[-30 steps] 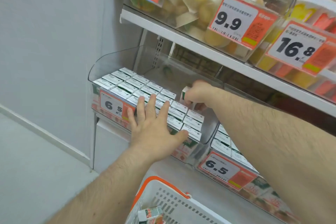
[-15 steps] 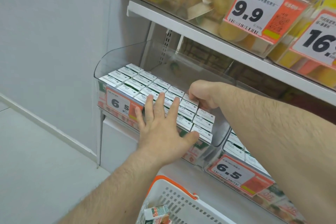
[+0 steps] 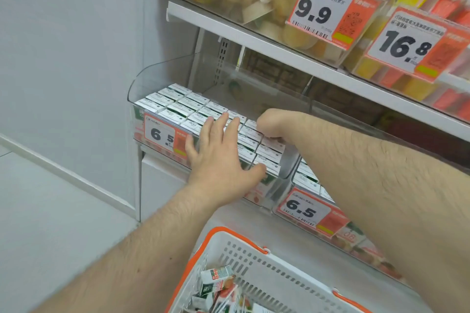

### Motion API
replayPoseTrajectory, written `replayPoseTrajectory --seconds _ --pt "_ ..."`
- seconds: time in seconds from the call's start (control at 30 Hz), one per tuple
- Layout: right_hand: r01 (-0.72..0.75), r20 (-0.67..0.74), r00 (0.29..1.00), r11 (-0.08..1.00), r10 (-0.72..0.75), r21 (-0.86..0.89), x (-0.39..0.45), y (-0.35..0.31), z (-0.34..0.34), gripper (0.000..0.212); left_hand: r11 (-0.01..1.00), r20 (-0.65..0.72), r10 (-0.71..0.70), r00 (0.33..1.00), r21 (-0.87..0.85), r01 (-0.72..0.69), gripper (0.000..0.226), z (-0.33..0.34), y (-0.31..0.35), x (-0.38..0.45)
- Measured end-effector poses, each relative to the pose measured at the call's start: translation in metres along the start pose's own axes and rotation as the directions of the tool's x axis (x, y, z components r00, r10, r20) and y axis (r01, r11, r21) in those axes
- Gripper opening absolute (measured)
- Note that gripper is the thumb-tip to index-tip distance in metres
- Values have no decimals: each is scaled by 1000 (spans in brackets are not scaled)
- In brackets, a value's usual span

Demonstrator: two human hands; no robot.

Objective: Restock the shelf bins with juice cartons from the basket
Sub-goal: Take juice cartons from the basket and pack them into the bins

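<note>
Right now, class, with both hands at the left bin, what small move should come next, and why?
Probably the right hand lets go and draws back toward the basket. It sits knuckles-up at the back of the carton rows while the left hand lies flat on them; loose cartons wait in the basket.

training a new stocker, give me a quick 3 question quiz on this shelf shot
1. True or false: the left hand lies flat, fingers straight, on the juice cartons in the left bin.
2. Which price tag sits on that bin's front? A) 9.9 B) 6.5 C) 16.8
3. Where do the loose cartons still to be shelved lie?

Key
1. True.
2. B, the tag partly covered by the hand.
3. In the white basket with orange handles, below the bins. The right hand is at the bin's back right; its grip cannot be judged.
</note>
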State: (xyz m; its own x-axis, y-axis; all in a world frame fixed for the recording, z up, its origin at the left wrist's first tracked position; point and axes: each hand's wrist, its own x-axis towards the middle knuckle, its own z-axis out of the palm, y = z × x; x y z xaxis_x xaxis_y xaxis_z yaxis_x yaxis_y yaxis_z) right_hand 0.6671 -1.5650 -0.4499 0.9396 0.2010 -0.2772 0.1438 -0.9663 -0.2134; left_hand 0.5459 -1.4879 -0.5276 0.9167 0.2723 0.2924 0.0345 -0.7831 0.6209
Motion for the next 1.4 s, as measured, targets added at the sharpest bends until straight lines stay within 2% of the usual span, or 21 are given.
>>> replayPoseTrajectory --seconds 0.1,0.17,0.23,0.3,0.37,0.4,0.5,0.57,0.73,0.93,1.03,1.1,1.23,1.33,1.4 --pt "112 -197 973 993 -119 -45 -20 8 -3 12 996 -59 91 994 -20 -92 89 -1 11 -12" --pt "181 -346 918 981 -195 -73 -37 11 -3 26 990 -32 128 991 -53 -129 84 -1 16 -19" --pt "258 -471 832 956 -294 -139 -59 15 1 24 982 19 165 986 -98 -162 70 -1 18 -26" --pt "336 -590 722 929 -362 -158 -85 23 11 19 971 97 191 977 -168 -173 45 -1 19 -35" --pt "402 -659 649 907 -380 -127 -111 38 31 17 969 216 206 954 -179 -169 24 3 20 -49" --pt "443 -684 623 892 -380 -92 -124 47 44 17 973 273 205 940 -160 -166 20 7 20 -57" --pt "503 -682 630 864 -372 -7 -154 81 87 17 978 414 211 886 -92 -190 16 29 15 -80" --pt "471 -630 700 880 -336 55 -164 107 112 17 972 479 229 847 -70 -223 21 45 8 -92" --pt "278 -423 890 938 -170 208 -166 170 162 15 966 648 139 749 78 -247 36 80 -14 -113" --pt "63 -179 984 964 -16 259 -151 231 231 17 892 812 -12 583 272 -361 32 119 -42 -135" --pt "-24 -7 1000 964 26 266 -143 250 272 19 846 849 -55 525 319 -427 34 143 -58 -149" --pt "-23 119 993 973 -4 231 -139 259 300 21 824 862 -69 502 333 -459 36 163 -66 -162" --pt "6 356 933 988 -62 156 -139 270 352 21 782 901 -36 432 295 -549 32 199 -73 -194" --pt "58 440 894 995 -85 76 -139 280 384 40 676 937 -33 349 278 -683 30 219 -74 -214" --pt "134 442 890 991 -117 -8 -139 285 402 50 607 949 -37 314 271 -747 36 232 -78 -224"
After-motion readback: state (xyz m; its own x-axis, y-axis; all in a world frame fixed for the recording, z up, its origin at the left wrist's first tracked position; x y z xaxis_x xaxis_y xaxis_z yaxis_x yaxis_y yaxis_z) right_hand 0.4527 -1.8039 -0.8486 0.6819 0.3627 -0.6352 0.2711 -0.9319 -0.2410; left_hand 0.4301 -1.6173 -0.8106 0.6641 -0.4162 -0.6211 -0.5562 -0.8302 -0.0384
